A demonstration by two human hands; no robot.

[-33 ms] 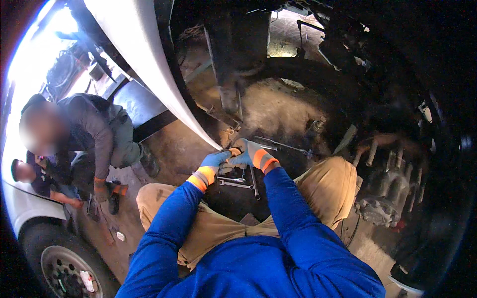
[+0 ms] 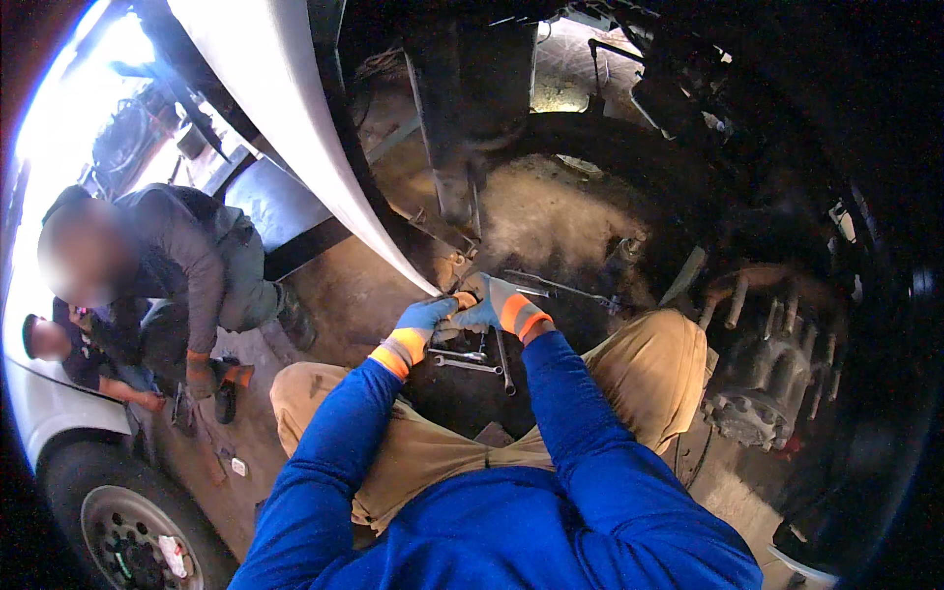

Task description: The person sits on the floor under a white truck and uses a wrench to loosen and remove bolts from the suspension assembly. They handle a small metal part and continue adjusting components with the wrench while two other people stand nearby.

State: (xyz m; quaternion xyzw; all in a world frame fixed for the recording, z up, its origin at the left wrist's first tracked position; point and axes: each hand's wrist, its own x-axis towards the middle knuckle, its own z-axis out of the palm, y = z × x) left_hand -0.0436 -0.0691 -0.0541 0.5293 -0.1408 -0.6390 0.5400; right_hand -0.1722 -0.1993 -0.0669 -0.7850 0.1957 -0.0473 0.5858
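Note:
My left hand [image 2: 421, 326], in a blue and orange glove, meets my right hand [image 2: 490, 303] at the lower tip of a long white panel [image 2: 295, 118]. Both hands are closed, with the fingers bent in against each other. What they hold, if anything, is hidden by the gloves. Just below them lie a combination wrench [image 2: 468, 365], another wrench [image 2: 504, 366] set at an angle to it, and a shiny metal tool partly covered by my hands. Beyond my right hand lies a long thin metal bar [image 2: 560, 285].
A wheel hub [image 2: 752, 418] with long studs stands right of my knee. Dark vehicle parts arch over the far side. At left, a person [image 2: 187, 261] bends low beside another person [image 2: 88, 344] near the floor. A truck tyre [image 2: 74, 482] fills the lower left.

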